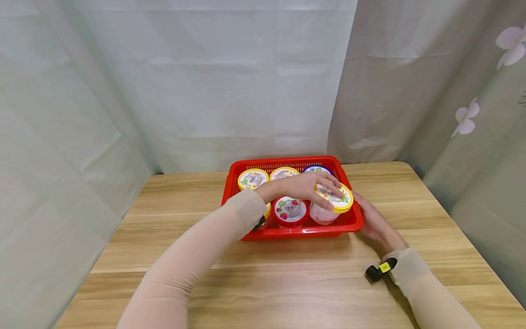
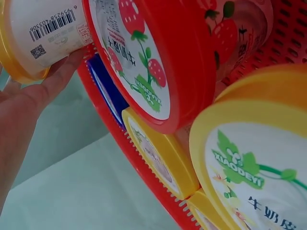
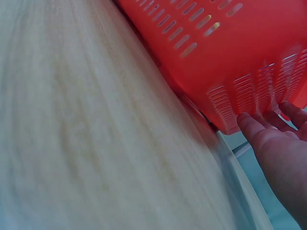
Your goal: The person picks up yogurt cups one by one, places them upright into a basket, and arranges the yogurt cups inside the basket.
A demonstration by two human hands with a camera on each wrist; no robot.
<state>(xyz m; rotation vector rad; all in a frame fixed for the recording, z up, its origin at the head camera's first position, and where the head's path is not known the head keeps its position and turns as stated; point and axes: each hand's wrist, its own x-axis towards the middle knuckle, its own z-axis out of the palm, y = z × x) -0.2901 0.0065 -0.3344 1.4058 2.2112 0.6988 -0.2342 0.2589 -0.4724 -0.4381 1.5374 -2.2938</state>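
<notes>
My left hand reaches across a red plastic basket and grips a yellow-lidded tub at its front right corner. The tub tilts, its lid standing above its neighbours; in the left wrist view its barcode side shows beside the fingers. At the basket's right end, my right hand touches the outer slotted wall with its fingertips, seen in the right wrist view with fairly straight fingers. Next to the gripped tub sits a red-lidded tub; behind it is a blue-lidded tub, partly hidden by the hand.
More yellow-lidded tubs fill the basket's left and back, including a back left tub and a back middle tub. The left forearm partly covers the front left tub. A wooden table carries the basket; pale curtains surround it.
</notes>
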